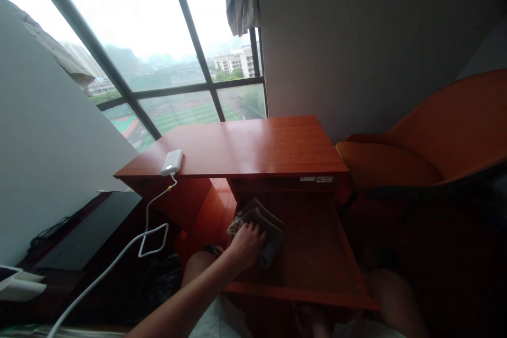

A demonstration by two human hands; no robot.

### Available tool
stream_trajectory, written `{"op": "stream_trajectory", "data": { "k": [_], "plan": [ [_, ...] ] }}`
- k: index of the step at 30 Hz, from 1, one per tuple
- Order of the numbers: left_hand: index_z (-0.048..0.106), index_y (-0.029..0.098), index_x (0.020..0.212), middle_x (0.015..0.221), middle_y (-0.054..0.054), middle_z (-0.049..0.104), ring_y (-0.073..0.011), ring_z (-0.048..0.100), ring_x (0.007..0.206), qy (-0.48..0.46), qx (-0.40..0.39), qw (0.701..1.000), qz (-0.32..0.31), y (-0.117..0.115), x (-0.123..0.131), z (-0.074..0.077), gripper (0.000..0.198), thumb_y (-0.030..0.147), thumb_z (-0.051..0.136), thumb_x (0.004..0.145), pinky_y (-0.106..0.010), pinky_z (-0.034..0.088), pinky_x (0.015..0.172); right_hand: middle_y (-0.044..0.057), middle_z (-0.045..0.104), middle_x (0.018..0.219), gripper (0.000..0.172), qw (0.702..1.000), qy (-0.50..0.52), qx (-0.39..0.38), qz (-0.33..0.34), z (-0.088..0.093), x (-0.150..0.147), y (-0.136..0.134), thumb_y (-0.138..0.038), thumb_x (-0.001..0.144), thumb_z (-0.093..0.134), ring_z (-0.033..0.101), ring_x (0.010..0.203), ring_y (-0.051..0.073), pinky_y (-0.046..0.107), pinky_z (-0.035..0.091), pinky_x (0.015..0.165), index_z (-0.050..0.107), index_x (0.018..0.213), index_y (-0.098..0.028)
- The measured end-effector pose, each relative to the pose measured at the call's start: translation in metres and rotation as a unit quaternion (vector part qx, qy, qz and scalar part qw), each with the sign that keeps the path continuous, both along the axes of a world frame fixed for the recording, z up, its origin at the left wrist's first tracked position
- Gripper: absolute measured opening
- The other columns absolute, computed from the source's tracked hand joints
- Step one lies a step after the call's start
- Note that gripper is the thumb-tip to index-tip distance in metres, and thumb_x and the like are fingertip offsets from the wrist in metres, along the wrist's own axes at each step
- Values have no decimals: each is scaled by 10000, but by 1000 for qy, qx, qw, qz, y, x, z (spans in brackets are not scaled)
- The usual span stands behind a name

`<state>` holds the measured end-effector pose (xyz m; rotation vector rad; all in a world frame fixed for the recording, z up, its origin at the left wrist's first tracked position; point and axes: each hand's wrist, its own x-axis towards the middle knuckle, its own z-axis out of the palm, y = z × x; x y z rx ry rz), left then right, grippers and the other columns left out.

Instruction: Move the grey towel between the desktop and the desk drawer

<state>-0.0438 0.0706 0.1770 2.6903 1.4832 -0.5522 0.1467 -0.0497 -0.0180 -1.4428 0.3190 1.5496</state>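
Note:
My left hand (248,244) reaches into a pulled-out wooden drawer (311,253) and is closed on a folded grey-brown cloth (268,232). The cloth lies against the left part of the drawer's bottom, with a lighter patterned edge showing beside my fingers. Below the drawer's front edge, in deep shadow, what looks like my right hand (311,321) is partly visible. Its fingers are hidden behind the drawer front, so their pose does not show.
The drawer belongs to a reddish wooden desk (253,145) by the window. A white power bank (172,162) sits at its left front edge, with a white cable (119,261) hanging down from it. An orange chair (390,161) stands at the right. My legs flank the drawer.

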Motion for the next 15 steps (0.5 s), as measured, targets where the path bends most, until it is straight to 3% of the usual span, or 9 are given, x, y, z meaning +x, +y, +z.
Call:
{"op": "stream_trajectory", "data": {
  "k": [1,3,6,9,12,15],
  "plan": [
    [537,125,1346,1145,-231,647,-360,604,1000,28,0,999,31,-5,-8,-8,637,226,610,721,-465,436,837,-6,638,620,232,1000,9,1,2,-1,1,0,-250,567,712,690,633,269,417,583,431,604,772,-267],
    [462,87,1422,1167,-265,641,-381,596,1053,68,12,997,39,-14,-20,-25,702,230,590,747,-487,421,876,0,650,618,216,1000,22,4,7,-3,2,0,-185,526,686,696,639,275,405,581,436,577,690,-273],
    [452,62,1434,1142,-270,660,-374,610,1048,92,37,994,42,-21,-24,-44,689,224,574,775,-477,426,882,-10,662,624,220,1000,26,5,12,-5,3,0,-134,512,662,701,646,265,386,586,464,567,647,-280],
    [476,56,1419,1261,-281,617,-383,603,1096,93,80,991,51,-17,-20,-59,678,244,595,778,-482,434,905,-12,661,617,232,1000,24,6,18,-7,3,-1,-109,505,670,695,633,248,373,590,483,576,640,-273],
    [505,60,1396,1418,-245,524,-356,525,1262,67,141,988,11,-8,-22,-75,546,198,494,867,-474,402,1011,-6,665,629,233,999,24,11,24,-7,3,-2,-104,507,678,694,643,240,372,596,500,583,640,-269],
    [509,98,1396,1427,-195,537,-309,532,1274,39,178,983,-7,2,-30,-88,504,122,410,902,-454,391,1050,-13,657,631,233,999,20,15,28,-7,3,-2,-112,512,665,700,659,264,391,590,481,562,622,-290]
  ]
}}
